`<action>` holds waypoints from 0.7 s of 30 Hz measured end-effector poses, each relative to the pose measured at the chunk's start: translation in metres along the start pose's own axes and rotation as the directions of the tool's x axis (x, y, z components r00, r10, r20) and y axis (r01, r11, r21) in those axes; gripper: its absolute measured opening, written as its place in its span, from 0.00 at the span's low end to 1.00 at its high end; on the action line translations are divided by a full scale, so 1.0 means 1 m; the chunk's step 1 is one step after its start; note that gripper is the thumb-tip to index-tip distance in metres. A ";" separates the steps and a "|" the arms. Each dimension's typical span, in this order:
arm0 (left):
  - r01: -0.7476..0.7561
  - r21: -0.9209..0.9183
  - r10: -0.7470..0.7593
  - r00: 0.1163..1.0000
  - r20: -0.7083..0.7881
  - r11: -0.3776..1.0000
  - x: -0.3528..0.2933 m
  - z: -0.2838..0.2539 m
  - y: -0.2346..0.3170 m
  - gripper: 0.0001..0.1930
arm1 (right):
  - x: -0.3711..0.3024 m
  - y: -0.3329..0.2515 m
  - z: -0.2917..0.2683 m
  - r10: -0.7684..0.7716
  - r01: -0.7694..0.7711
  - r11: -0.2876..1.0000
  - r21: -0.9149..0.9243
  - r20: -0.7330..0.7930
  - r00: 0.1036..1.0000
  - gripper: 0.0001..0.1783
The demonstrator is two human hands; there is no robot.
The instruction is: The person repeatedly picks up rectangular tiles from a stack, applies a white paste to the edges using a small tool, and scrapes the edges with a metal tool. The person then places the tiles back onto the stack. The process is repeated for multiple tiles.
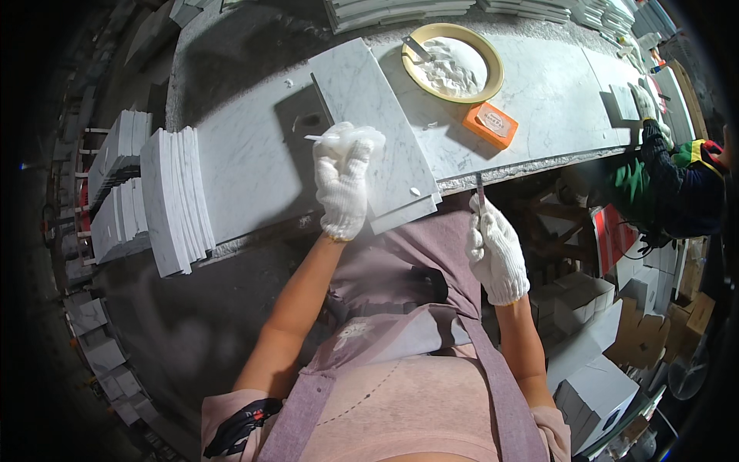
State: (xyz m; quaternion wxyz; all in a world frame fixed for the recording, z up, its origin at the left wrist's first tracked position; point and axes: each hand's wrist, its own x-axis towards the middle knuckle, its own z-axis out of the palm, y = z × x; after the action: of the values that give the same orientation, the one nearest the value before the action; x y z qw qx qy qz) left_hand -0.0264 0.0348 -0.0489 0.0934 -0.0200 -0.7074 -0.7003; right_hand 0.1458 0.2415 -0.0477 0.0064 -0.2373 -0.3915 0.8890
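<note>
My left hand (pixel 342 189), in a white knitted glove, is closed around a crumpled whitish wad (pixel 339 137), perhaps thin plastic. It is over a grey-veined white marble slab (pixel 369 100), which lies aslant on the work table with its near end past the table's front edge. My gloved right hand (pixel 496 250) is in front of that edge, closed on a thin, dark flat-bladed tool (pixel 481 189) that points away from me. A small white chip (pixel 415 191) lies on the slab's near end. Beyond the slab, a yellow-rimmed bowl (pixel 493 52) contains white powder or paste and a flat scraper (pixel 416 48).
An orange box (pixel 490 125) sits near the bowl. Cut marble slabs (pixel 171 200) stand in a row at the table's left; more stacks (pixel 400 11) lie at the back. Another person's gloved hand (pixel 645 102) touches a small slab at right. White boxes (pixel 593 400) stand lower right.
</note>
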 end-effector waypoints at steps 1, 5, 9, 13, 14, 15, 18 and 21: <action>0.059 0.017 -0.059 0.998 0.009 0.998 0.000 -0.006 0.004 0.17 | 0.000 0.005 -0.004 0.010 -0.010 1.000 0.004 0.012 1.000 0.23; 0.165 -0.112 -0.165 0.986 0.008 0.980 -0.002 -0.023 0.014 0.23 | -0.010 0.014 0.001 0.028 -0.046 0.969 -0.241 -0.078 0.997 0.18; 0.186 -0.030 -0.186 0.982 -0.013 0.982 -0.012 -0.032 0.018 0.27 | -0.012 -0.006 0.013 0.199 -0.207 0.974 -0.097 -0.085 0.976 0.18; 0.179 -0.025 -0.179 0.984 0.004 0.983 -0.018 -0.035 0.017 0.26 | -0.001 -0.023 0.021 0.113 -0.107 0.969 -0.222 0.017 0.993 0.20; 0.165 -0.028 -0.164 0.986 0.030 0.986 -0.018 -0.036 0.017 0.26 | -0.002 -0.025 0.023 0.068 -0.055 0.976 -0.209 0.056 0.996 0.22; 0.150 -0.032 -0.148 0.987 0.055 0.988 -0.019 -0.036 0.016 0.25 | -0.002 -0.026 0.026 0.033 -0.018 0.978 -0.207 0.069 0.997 0.23; 0.087 -0.012 -0.086 0.993 0.086 0.996 -0.021 -0.037 0.012 0.24 | -0.005 -0.028 0.034 0.016 -0.006 0.939 -0.343 0.025 1.000 0.30; 0.038 -0.058 -0.030 0.992 0.126 0.998 -0.026 -0.035 0.009 0.23 | -0.005 -0.031 0.039 0.036 -0.023 0.873 -0.488 0.018 0.999 0.30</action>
State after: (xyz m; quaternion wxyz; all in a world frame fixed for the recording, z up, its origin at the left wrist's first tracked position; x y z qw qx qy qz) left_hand 0.0040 0.0024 -0.0438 0.0362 -0.0548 -0.6907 -0.7201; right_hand 0.1277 0.2351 -0.0013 -0.0723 -0.2254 -0.5992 0.7648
